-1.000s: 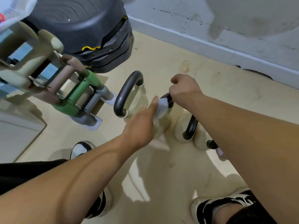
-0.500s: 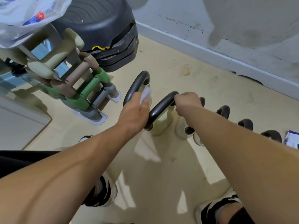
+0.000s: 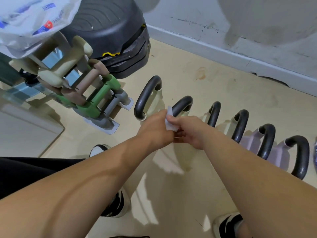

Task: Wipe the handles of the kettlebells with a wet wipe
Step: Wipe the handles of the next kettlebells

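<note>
Several kettlebells with black handles stand in a row on the beige floor. The leftmost handle (image 3: 146,97) is cream-bodied, and the second handle (image 3: 182,104) rises just beyond my hands. Further right come more handles (image 3: 241,124), the last two on lilac bodies (image 3: 301,157). A small white wet wipe (image 3: 169,121) sits pinched between my left hand (image 3: 155,130) and my right hand (image 3: 188,129), which meet in front of the second kettlebell. Neither hand touches a handle.
A rack of cream, brown, green and grey dumbbells (image 3: 82,93) stands at the left, with a white wipe packet (image 3: 34,19) on top. A black stepper stack (image 3: 109,36) sits behind it. The wall skirting (image 3: 223,55) runs along the back. My shoes (image 3: 116,205) are below.
My right hand let go of the second kettlebell's handle and came to the wipe. My left hand drew back from the handle. The view shifted, showing more kettlebells at the right.
</note>
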Available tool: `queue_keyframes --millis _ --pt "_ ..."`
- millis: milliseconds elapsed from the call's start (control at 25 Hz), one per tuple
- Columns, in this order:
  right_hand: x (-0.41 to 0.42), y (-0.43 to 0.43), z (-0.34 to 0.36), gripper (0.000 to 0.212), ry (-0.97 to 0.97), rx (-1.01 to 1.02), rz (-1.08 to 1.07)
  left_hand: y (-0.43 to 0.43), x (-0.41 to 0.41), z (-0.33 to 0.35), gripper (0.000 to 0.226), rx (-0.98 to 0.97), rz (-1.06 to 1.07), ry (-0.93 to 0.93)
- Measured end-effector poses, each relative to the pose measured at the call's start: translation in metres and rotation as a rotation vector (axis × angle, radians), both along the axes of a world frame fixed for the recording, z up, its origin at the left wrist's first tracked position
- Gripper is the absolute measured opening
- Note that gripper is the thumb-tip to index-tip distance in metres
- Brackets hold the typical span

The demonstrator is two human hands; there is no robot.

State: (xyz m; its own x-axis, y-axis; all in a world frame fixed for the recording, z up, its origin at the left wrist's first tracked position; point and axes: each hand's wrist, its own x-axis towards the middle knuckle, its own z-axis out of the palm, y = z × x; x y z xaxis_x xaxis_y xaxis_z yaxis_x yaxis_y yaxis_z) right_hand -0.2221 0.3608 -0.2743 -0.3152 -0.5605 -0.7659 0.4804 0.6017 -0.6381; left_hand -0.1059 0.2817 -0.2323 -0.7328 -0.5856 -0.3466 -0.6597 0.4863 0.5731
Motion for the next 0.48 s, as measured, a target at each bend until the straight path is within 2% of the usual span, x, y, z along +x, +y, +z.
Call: queue_keyframes --millis 80,160,240,320,400,480 --pt "-0.004 0.001 0.003 0.035 0.020 -0.021 -0.061 0.006 -0.005 0.021 0.034 0.075 -0.061 -0.031" --pt "-0.009 0.003 0.009 0.036 -0.030 -0.051 -0.151 -0.001 0.002 0.027 0.032 0.116 -0.074 -0.085" --pt "-0.013 0.005 0.016 0.037 -0.108 -0.119 -0.206 -0.011 0.013 0.025 0.034 0.131 0.040 -0.063" --pt "-0.014 0.008 0.026 0.039 -0.118 -0.210 -0.198 -0.014 0.016 0.027 0.037 0.146 0.222 0.070" --pt "-0.015 0.010 0.035 0.036 -0.137 -0.300 -0.153 -0.015 0.009 0.035 0.030 0.359 0.416 0.242" --pt "-0.016 0.011 0.043 0.027 -0.135 -0.352 -0.089 -0.016 0.002 0.038 0.030 0.672 0.516 0.270"
